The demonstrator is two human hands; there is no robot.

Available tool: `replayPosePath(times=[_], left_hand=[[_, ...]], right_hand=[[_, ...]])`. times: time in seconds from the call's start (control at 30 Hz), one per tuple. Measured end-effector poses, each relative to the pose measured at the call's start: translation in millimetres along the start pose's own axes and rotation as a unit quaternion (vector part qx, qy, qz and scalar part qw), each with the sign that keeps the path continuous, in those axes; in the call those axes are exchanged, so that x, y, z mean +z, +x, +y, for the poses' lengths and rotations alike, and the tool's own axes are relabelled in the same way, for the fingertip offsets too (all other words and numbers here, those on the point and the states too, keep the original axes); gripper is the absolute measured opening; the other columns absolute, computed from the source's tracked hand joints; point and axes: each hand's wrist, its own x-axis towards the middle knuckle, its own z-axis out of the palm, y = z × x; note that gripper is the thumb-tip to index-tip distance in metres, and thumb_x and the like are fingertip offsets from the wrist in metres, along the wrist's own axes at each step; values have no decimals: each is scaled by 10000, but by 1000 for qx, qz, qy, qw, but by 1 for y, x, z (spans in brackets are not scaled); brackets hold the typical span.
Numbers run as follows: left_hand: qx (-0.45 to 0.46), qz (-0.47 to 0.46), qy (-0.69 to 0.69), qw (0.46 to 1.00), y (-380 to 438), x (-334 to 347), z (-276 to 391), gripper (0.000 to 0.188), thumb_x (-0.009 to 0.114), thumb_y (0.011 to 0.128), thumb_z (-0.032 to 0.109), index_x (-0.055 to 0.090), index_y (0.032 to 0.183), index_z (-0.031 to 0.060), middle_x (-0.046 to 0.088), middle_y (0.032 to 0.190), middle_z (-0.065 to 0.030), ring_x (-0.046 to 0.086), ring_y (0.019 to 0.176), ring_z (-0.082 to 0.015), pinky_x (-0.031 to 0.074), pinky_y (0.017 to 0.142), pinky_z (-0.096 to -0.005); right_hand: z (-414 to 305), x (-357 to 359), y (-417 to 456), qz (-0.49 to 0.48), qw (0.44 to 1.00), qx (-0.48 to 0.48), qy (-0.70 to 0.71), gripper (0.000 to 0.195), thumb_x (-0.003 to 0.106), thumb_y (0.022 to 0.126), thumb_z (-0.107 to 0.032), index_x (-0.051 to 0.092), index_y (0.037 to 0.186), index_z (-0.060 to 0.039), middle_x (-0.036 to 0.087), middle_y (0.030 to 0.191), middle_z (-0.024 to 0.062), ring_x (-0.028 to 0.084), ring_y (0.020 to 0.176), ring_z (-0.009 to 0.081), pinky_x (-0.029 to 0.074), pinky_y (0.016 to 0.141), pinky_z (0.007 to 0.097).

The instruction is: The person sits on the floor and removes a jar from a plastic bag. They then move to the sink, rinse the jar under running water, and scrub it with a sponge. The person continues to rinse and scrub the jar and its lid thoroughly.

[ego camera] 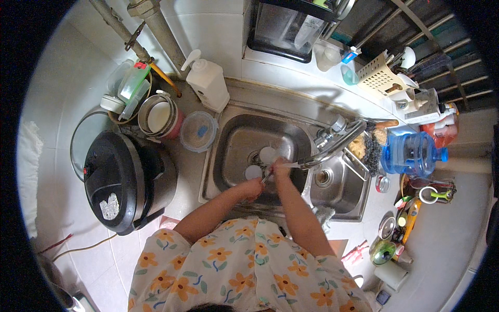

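Observation:
Over the larger basin of a stainless steel sink [234, 136], my left hand [253, 188] is closed around the end of a thin metal utensil [267, 178], whose exact kind I cannot tell. My right hand [281, 167] is at the utensil's other end, under the mouth of the curved faucet [331, 154], where water runs onto it. The right fingers are partly hidden, so their grip is unclear. Near the drain in the basin lie a round white item [268, 155] and a second white round item [253, 172], both close to my hands.
A black electric cooker [117, 183], a round lidded container [199, 131] and a white pump bottle [208, 84] stand left of the sink. Right of it are a small basin [339, 191], a wire rack with scrubbers [356, 150] and a blue water jug [409, 155].

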Motion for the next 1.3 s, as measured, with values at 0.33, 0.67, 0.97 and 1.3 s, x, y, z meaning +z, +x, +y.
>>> replayPosePath(times=[0.33,0.67,0.97,1.3], left_hand=[[-29,95,-202,974,-86,-51,15,177,476,981,310,486,969,134,420,667,22,395,495,-107,324,384,-277],[-14,109,-245,963,-69,-36,15,217,455,989,344,476,945,132,418,676,22,398,496,-103,329,400,-281],[4,103,-265,959,-71,-39,23,207,457,987,331,465,932,131,425,697,21,397,496,-106,296,409,-281],[-10,115,-236,965,-63,-38,14,208,453,988,316,454,923,118,422,680,10,396,489,-110,302,395,-289]], right_hand=[[-42,-18,-48,-226,852,171,440,518,380,964,-499,528,1210,-67,610,984,149,590,793,273,509,647,421],[-70,-31,-76,-216,742,228,591,409,541,929,-412,525,1176,-87,591,1074,178,581,941,333,545,753,448],[-43,-17,-60,-275,794,50,539,200,633,907,-163,526,1066,-106,584,876,63,543,618,166,445,456,217],[-61,1,-63,-92,915,99,380,349,583,894,-452,488,798,-130,412,571,-7,391,422,141,260,326,295]])
